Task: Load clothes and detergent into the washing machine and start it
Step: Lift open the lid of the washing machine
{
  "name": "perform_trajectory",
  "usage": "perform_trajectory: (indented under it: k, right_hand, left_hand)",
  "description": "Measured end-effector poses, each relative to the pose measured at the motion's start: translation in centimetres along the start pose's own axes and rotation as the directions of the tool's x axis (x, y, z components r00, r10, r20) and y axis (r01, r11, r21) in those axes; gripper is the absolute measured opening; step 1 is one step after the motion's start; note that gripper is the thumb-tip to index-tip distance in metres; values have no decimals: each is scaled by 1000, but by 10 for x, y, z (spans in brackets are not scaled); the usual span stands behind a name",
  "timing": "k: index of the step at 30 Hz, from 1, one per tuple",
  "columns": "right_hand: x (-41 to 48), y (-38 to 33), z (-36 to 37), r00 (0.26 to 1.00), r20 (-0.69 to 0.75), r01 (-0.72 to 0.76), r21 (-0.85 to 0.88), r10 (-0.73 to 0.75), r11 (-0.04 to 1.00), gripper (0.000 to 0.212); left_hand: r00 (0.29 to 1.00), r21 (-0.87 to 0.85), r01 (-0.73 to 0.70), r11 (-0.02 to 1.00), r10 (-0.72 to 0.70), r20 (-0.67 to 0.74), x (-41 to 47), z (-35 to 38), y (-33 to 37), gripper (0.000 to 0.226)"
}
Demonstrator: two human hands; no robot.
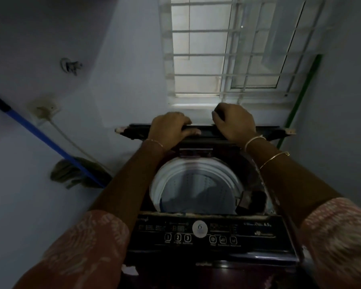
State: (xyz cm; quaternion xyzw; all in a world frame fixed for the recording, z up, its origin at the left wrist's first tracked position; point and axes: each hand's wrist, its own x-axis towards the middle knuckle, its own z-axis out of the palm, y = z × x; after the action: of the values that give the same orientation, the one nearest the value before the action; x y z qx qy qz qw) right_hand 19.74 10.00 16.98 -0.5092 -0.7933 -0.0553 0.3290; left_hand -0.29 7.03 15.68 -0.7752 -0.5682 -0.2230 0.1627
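I see my left hand (171, 126) and my right hand (234, 122) side by side on the top edge of the dark, hinged plastic lid (271, 130) of the dark top-loading washing machine (154, 253). The left fingers (175, 118) are curled over that edge, with the thumb pressed along the near face beneath them, so they clamp the lid. The right fingers (219, 114) are curled tight over the same edge, just to the right of the left ones, with a short bare strip of lid between the two hands. The right thumb is hidden from me.

The lid stands raised, its ends reaching well past the fingers on either side. Below the fingers and nearer to me, the round, pale-rimmed steel drum (196, 180) lies open. Something bluish sits low in it, but it is too dim for me to tell what. Nearer still is the black control panel (217, 228) with a white round dial and rows of buttons.

Behind the fingers is a window with a white grille (238, 55). Far to their left a blue mop handle (40, 134) leans on the wall, and to their right stands a green pole (300, 97).
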Motion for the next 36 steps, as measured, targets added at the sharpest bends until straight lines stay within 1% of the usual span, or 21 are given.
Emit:
perform_trajectory:
  k: [4,7,9,12,14,15,17,19,21,23,28,33,36]
  right_hand:
    - [22,4,2,976,-188,90,-129,-114,987,29]
    - [39,13,9,955,-248,112,-199,-161,974,27]
    - [52,18,17,957,-244,108,-209,-158,972,33]
    - [70,18,30,980,-183,33,-235,-77,971,50]
    - [83,21,40,991,-133,-3,-257,-33,966,61]
    - [88,22,45,993,-115,-14,-269,-18,963,65]
    - [100,26,54,994,-105,-28,-300,-3,954,72]
    - [116,30,62,997,-82,-36,-328,10,944,77]
    - [132,35,70,999,-45,-35,-354,20,935,81]
    - [147,41,78,999,-23,-37,-378,31,925,83]
    - [176,50,102,996,19,-71,-349,83,935,85]
    - [199,59,123,991,43,-104,-357,127,928,86]
    - [207,66,132,989,60,-101,-370,132,923,90]
  left_hand:
    - [986,-10,86,996,-87,-145,49,-13,-2,47]
    - [966,26,133,991,-124,-228,76,-11,-3,38]
    - [955,55,157,986,-137,-264,93,-7,-4,35]
    - [952,136,156,978,-112,-287,114,0,-10,32]
    - [955,199,154,968,-95,-280,125,8,-15,25]
    - [947,212,160,964,-89,-307,130,14,-19,22]
    - [936,187,134,973,-62,-347,140,24,-28,19]
    - [933,137,91,986,-37,-357,152,33,-38,27]
    - [959,93,71,993,-42,-280,163,42,-47,42]
    - [979,58,80,995,-67,-193,175,53,-55,54]
    - [996,103,82,991,-77,-48,209,78,-77,70]
    - [995,86,90,992,-93,23,234,101,-91,85]
    - [995,97,89,991,-92,25,243,115,-99,86]
